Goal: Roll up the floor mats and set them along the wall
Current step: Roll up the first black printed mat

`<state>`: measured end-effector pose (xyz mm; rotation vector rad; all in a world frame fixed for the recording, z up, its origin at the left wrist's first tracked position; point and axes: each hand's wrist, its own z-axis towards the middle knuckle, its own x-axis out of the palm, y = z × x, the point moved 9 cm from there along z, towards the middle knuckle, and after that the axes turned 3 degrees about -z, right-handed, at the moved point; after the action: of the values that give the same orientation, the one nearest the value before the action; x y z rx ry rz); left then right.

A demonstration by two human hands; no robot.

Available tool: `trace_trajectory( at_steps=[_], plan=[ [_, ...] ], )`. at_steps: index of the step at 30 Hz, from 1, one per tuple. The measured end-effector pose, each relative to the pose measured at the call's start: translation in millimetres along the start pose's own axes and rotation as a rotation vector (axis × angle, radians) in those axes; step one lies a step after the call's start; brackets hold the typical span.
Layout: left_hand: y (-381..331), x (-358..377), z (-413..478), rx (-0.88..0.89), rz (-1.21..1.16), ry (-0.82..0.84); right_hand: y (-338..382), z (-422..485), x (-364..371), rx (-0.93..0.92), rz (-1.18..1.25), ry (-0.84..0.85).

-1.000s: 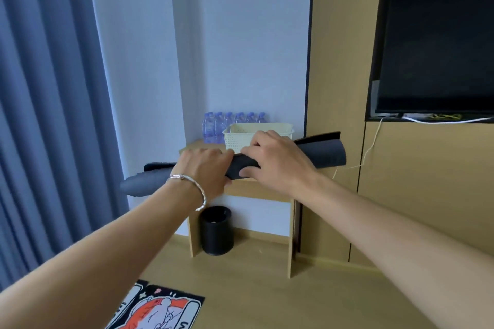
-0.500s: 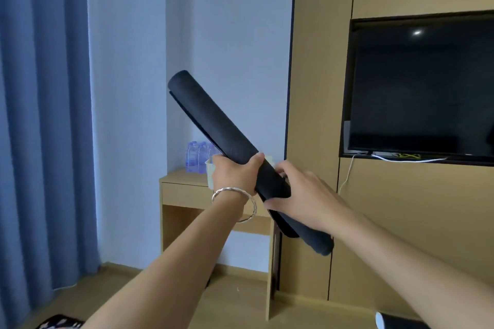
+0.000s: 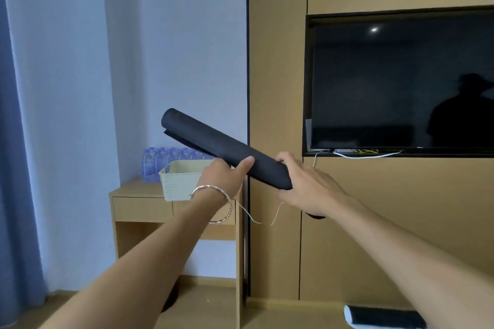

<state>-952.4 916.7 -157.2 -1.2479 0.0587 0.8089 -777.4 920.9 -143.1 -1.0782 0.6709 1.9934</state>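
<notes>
Right now, a rolled black mat [image 3: 224,148] is up in the air, held in both hands in front of the person. It is tilted: the top end points up and to the left, and the low end goes down to the right.

The left hand [image 3: 223,180] grips the mat near its middle. Its thumb lies over the top of the roll and its fingers curl under it. A silver bracelet [image 3: 213,195] hangs round that wrist.

The right hand [image 3: 307,185] is wrapped round the low part of the mat, with the back of the hand facing the camera (so most of its fingertips are hidden). A small dark bit of the roll peeks out under that wrist.

Behind the mat is a pale wall [image 3: 173,48]. To its right is a brown wooden panel wall [image 3: 278,61] with a dark TV [image 3: 401,83] set in it. A small wooden desk [image 3: 139,204] stands against the pale wall. On it sit a cream basket [image 3: 177,183] with little holes and a row of water bottles [image 3: 156,163] behind it. A blue curtain [image 3: 16,168] hangs at the far left.

Down on the floor at the bottom right, near the foot of the wooden wall, lies a second rolled mat [image 3: 385,319], dark with a white end.
</notes>
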Motion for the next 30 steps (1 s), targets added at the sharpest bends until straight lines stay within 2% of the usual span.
trace_trajectory(
  at_steps=[2, 4, 7, 9, 16, 20, 25, 30],
  plan=[
    [-22, -3, -9, 0.194, 0.414, -0.075, -12, -1, -14, -0.002, -0.023, -0.017],
    [-39, 0, -28, 0.397, 0.703, -0.166, -21, -7, -19, 0.000, -0.020, -0.046],
    [-58, 11, -65, 0.749, 0.883, -0.334, -28, -25, -7, 0.024, 0.030, -0.059],
    [-59, 19, -72, 0.852, 0.991, -0.348, -30, -41, 5, 0.034, 0.066, -0.033],
    [-60, 38, -68, 0.877, 1.309, -0.183, -41, -56, -12, -0.079, -0.043, -0.022],
    [-80, 38, -73, 0.914, 1.286, -0.135, -50, -60, -25, -0.102, 0.009, -0.015],
    [-98, 68, -76, 0.944, 1.282, -0.021, -82, -74, -31, -0.098, -0.065, -0.062],
    [-105, 116, -80, 1.004, 1.227, 0.047, -123, -103, -29, -0.001, -0.129, -0.052]
  ],
)
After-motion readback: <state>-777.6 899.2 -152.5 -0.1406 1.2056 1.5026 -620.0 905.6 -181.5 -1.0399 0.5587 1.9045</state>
